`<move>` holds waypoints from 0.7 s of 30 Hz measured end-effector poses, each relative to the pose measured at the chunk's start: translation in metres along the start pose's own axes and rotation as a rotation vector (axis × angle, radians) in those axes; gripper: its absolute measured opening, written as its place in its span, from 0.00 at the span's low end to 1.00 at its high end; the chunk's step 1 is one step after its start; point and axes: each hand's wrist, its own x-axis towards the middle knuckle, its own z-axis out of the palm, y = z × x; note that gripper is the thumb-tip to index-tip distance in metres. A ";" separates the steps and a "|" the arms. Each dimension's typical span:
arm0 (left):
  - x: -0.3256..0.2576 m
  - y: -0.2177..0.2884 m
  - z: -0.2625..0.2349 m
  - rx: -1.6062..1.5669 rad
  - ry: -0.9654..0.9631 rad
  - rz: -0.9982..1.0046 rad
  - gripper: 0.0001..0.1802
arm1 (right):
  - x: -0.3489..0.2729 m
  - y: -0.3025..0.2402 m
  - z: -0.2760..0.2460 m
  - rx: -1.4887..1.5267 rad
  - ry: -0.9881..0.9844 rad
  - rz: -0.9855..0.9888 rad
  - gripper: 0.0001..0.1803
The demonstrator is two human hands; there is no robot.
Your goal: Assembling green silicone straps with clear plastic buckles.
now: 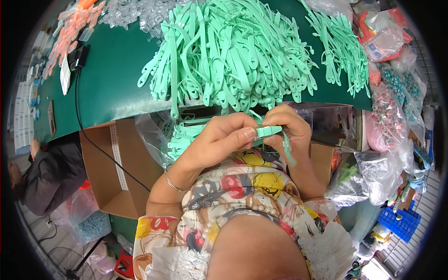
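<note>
In front of my body, just off the table's near edge, my left hand [226, 137] and my right hand [289, 126] meet over a mint-green plastic strap [269, 132]. The left thumb and fingers pinch one end of its thick, ridged part. Right fingers grip the other end, and a thin tail hangs below them. Beyond my hands, a large heap of similar mint-green straps [238, 56] covers the middle of the table. More green straps [184, 140] lie below the edge by my left wrist, partly hidden, beside a clear plastic bag.
A smaller green strap pile [338, 51] lies at right on the dark green table [116, 84]. Clear plastic pieces [135, 16] and orange pieces [72, 30] lie far left. A black cable [86, 128] crosses a cardboard box [105, 163]. Another person [51, 172] sits left. Filled bags [385, 112] crowd the right.
</note>
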 end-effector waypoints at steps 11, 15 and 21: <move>-0.001 -0.010 0.006 -0.545 0.313 0.011 0.06 | -0.001 0.004 0.006 -0.109 0.111 0.067 0.15; 0.002 -0.017 0.006 -0.546 0.332 0.231 0.03 | 0.003 -0.004 0.002 -0.277 -0.043 0.080 0.13; 0.011 -0.026 0.029 -0.251 0.400 0.332 0.12 | 0.002 -0.003 0.018 -0.556 0.098 0.045 0.12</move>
